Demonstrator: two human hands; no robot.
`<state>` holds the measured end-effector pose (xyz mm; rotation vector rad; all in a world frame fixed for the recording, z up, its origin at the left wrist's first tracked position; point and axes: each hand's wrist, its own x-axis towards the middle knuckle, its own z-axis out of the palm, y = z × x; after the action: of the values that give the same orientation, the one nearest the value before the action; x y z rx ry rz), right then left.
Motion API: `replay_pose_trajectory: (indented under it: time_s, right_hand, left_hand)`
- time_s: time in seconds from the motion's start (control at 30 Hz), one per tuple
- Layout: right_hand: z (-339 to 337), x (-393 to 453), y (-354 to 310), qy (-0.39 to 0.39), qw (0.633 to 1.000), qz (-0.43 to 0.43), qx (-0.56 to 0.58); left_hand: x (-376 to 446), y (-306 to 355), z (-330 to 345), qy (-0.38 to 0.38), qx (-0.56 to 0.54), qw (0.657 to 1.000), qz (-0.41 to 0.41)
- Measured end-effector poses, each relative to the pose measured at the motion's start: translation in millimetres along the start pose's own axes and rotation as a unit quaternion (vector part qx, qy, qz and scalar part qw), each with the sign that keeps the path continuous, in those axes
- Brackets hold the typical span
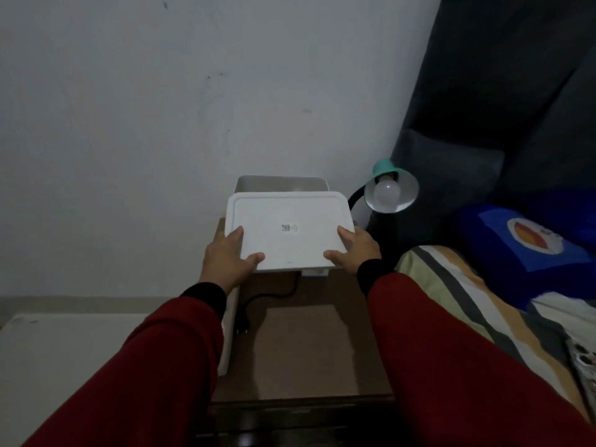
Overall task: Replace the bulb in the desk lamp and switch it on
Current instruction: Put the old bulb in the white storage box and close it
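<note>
A desk lamp with a teal shade [390, 171] stands at the back right of a brown bedside table [306, 350], on a black bendy neck. A white bulb [387, 192] sits in the shade and is unlit. Both my hands hold a flat white lid [287, 232], tilted above an open white box [280, 183] at the back of the table. My left hand [230, 253] grips the lid's near left corner. My right hand [354, 250] grips its near right corner. The box's contents are hidden behind the lid.
The lamp's black cord and plug [245, 327] lie loose on the table. A white container [229, 333] stands against the table's left side. A bed with a striped blanket [477, 304] and a blue pillow [529, 240] lies to the right. The room is dim.
</note>
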<state>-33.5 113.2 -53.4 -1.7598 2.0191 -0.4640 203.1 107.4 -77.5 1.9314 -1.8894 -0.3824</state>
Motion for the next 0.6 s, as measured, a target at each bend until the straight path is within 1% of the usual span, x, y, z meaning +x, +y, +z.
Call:
replay_pose_trajectory:
  time_s: [0.07,0.13,0.33,0.47,0.6]
  right_hand:
    - [-7.1,23.7,-10.8,-0.001,1.0,-0.005,-0.015]
    - [-11.8,48.4,-18.6,0.002,1.0,-0.009,-0.021]
    - [-8.8,115.7,-28.0,0.002,1.0,-0.006,-0.012]
    - [3.2,146.4,-25.5,-0.017,1.0,0.005,-0.005]
    - [8.5,169.4,-24.1,-0.014,1.0,0.006,0.009]
  left_hand:
    - [21.8,2.0,-5.5,0.005,-0.003,1.0,0.004]
    - [44.4,3.7,-7.7,-0.006,-0.006,1.0,0.001]
    - [108.4,1.4,-0.5,-0.037,-0.017,0.999,-0.031]
    - [139.1,-0.5,4.9,-0.048,-0.013,0.998,-0.04]
    - [160.9,-1.6,4.9,-0.055,-0.01,0.998,-0.03]
